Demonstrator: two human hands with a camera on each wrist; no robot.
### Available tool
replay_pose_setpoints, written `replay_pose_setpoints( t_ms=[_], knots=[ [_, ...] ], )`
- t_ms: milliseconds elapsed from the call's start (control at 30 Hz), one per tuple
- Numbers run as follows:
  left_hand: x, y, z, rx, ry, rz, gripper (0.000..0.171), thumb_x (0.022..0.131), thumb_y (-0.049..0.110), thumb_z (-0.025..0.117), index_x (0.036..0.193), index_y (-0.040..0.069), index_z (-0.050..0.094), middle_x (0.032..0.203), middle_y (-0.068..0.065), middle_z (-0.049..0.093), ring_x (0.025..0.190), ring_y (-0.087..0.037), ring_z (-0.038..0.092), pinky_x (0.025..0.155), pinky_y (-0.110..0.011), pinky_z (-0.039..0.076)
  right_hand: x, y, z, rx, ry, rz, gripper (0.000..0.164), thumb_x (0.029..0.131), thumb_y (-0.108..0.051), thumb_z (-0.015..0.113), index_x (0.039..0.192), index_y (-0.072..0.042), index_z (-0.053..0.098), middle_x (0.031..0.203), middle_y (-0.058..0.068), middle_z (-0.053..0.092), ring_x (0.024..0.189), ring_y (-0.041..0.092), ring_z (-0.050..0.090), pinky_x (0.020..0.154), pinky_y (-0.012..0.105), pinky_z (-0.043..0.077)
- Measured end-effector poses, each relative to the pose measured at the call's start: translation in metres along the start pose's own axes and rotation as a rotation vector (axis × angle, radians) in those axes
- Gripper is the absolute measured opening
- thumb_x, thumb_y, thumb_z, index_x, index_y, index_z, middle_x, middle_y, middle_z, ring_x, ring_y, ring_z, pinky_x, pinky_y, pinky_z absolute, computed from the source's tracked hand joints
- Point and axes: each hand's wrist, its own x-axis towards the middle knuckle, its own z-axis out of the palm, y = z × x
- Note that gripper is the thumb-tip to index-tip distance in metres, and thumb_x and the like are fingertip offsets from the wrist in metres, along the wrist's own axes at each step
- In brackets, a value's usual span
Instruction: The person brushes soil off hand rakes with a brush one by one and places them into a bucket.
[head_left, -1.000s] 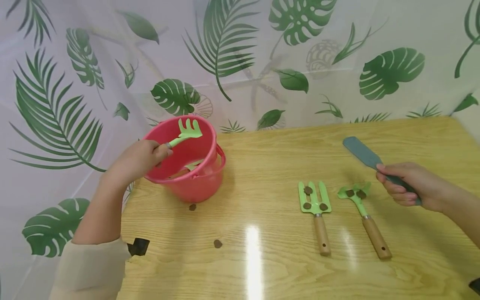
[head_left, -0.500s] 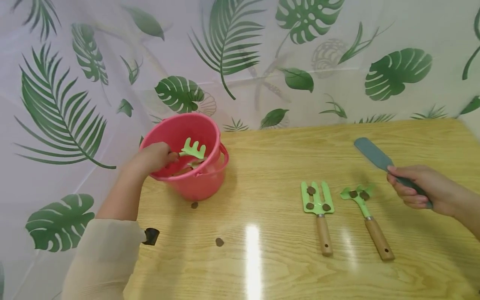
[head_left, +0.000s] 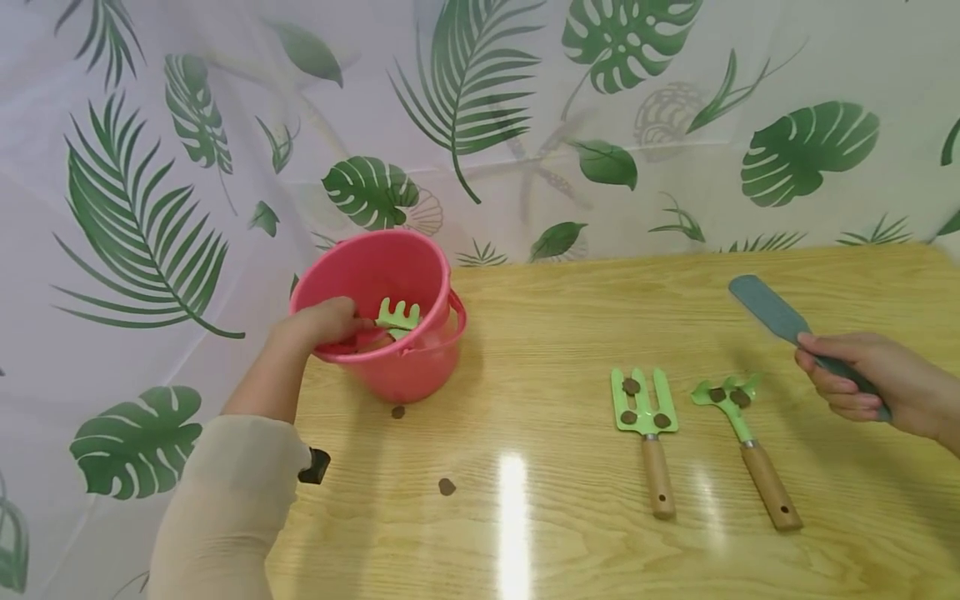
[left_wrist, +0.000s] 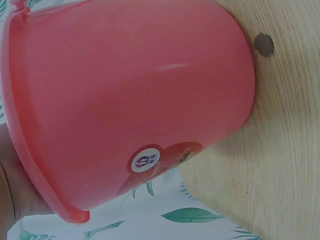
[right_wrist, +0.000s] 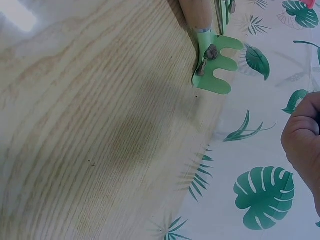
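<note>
Inside the pink bucket [head_left: 408,379], my left hand [head_left: 330,323] holds a small green hand rake [head_left: 398,317], prongs up; its handle is hidden by the hand and bucket. The left wrist view shows mostly the bucket's outer wall [left_wrist: 130,90], with part of the hand [left_wrist: 22,185] behind the rim. My right hand [head_left: 870,371] grips a grey spatula [head_left: 768,307] by its handle, blade pointing up and left above the table. Near it lie a green hand fork [head_left: 654,467] and another green rake [head_left: 771,485], both wooden-handled, with brown lumps on their heads.
Two brown lumps lie on the wooden table [head_left: 555,333]: one by the bucket's base [head_left: 398,412], another lump [head_left: 447,486] nearer the front. A leaf-patterned sheet [head_left: 495,200] hangs behind the table and along its left side. The bucket's handle [head_left: 456,325] hangs on its right.
My left hand has lowered the rake from above the bucket's rim down into the bucket. The right hand still holds the spatula aloft; the head view has shifted slightly.
</note>
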Motion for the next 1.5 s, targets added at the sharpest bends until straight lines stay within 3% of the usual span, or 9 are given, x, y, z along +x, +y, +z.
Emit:
replay_pose_setpoints(
  t_ms=[100, 167, 400, 600, 733, 1000, 1233, 1500],
  knots=[
    [-0.001, 0.0, 0.002, -0.059, 0.011, -0.033, 0.022, 0.094, 0.018, 0.055, 0.082, 0.0, 0.056, 0.061, -0.003, 0.055, 0.054, -0.014, 0.056, 0.057, -0.021, 0.044, -0.001, 0.0, 0.001, 0.009, -0.014, -0.002, 0.049, 0.106, -0.022, 0.015, 0.091, -0.009, 0.059, 0.061, 0.009, 0.014, 0.043, 0.024, 0.005, 0.039, 0.036, 0.004],
    [-0.001, 0.0, 0.002, -0.045, 0.037, -0.036, 0.02, 0.092, 0.016, 0.056, 0.079, 0.001, 0.056, 0.061, -0.003, 0.056, 0.055, -0.014, 0.057, 0.058, -0.022, 0.044, -0.002, 0.0, 0.001, 0.018, -0.021, -0.003, 0.049, 0.106, -0.022, 0.014, 0.092, -0.009, 0.059, 0.06, 0.01, 0.013, 0.043, 0.023, 0.005, 0.038, 0.036, 0.004],
    [-0.004, 0.005, 0.005, 0.14, 0.19, 0.03, 0.029, 0.094, 0.022, 0.055, 0.071, 0.005, 0.056, 0.058, -0.001, 0.048, 0.062, -0.017, 0.053, 0.064, -0.029, 0.043, -0.004, 0.001, 0.0, 0.02, -0.007, -0.001, 0.048, 0.106, -0.021, 0.014, 0.092, -0.008, 0.058, 0.06, 0.01, 0.013, 0.043, 0.024, 0.005, 0.038, 0.036, 0.004],
    [-0.01, 0.012, 0.011, 0.156, 0.351, 0.036, 0.026, 0.097, 0.026, 0.052, 0.097, 0.002, 0.061, 0.086, -0.011, 0.064, 0.085, -0.028, 0.061, 0.078, -0.043, 0.051, -0.005, 0.006, -0.001, 0.044, -0.026, 0.005, 0.049, 0.106, -0.021, 0.012, 0.093, -0.008, 0.058, 0.06, 0.011, 0.012, 0.043, 0.024, 0.005, 0.038, 0.036, 0.004],
    [-0.011, 0.019, 0.013, 0.14, 0.474, 0.033, 0.034, 0.098, 0.029, 0.049, 0.117, 0.003, 0.059, 0.106, -0.014, 0.066, 0.096, -0.033, 0.061, 0.086, -0.051, 0.049, -0.005, 0.01, -0.002, 0.049, -0.048, 0.008, 0.05, 0.106, -0.02, 0.011, 0.093, -0.008, 0.057, 0.06, 0.011, 0.012, 0.043, 0.024, 0.005, 0.037, 0.036, 0.004],
    [-0.015, 0.039, 0.021, 0.139, 0.662, 0.058, 0.038, 0.092, 0.035, 0.058, 0.12, 0.008, 0.062, 0.111, -0.011, 0.064, 0.097, -0.031, 0.06, 0.084, -0.05, 0.052, -0.01, 0.017, -0.005, 0.057, -0.006, 0.025, 0.048, 0.106, -0.021, 0.011, 0.091, -0.01, 0.055, 0.061, 0.01, 0.011, 0.044, 0.024, 0.004, 0.038, 0.036, 0.004],
    [-0.019, 0.061, 0.031, 0.201, 0.819, 0.234, 0.034, 0.088, 0.036, 0.064, 0.11, 0.01, 0.068, 0.096, -0.007, 0.065, 0.084, -0.023, 0.06, 0.071, -0.041, 0.054, -0.016, 0.014, -0.012, 0.14, -0.06, 0.016, 0.05, 0.106, -0.021, 0.008, 0.095, -0.008, 0.055, 0.063, 0.009, 0.009, 0.044, 0.021, 0.005, 0.039, 0.033, 0.004],
    [-0.009, 0.076, 0.063, 0.135, 0.931, 0.648, 0.027, 0.083, 0.02, 0.072, 0.103, 0.002, 0.067, 0.085, -0.007, 0.065, 0.075, -0.019, 0.058, 0.067, -0.029, 0.053, -0.017, 0.025, -0.011, 0.16, -0.101, -0.01, 0.053, 0.106, -0.019, 0.006, 0.096, -0.006, 0.056, 0.062, 0.01, 0.01, 0.043, 0.021, 0.006, 0.037, 0.033, 0.005]
  ],
)
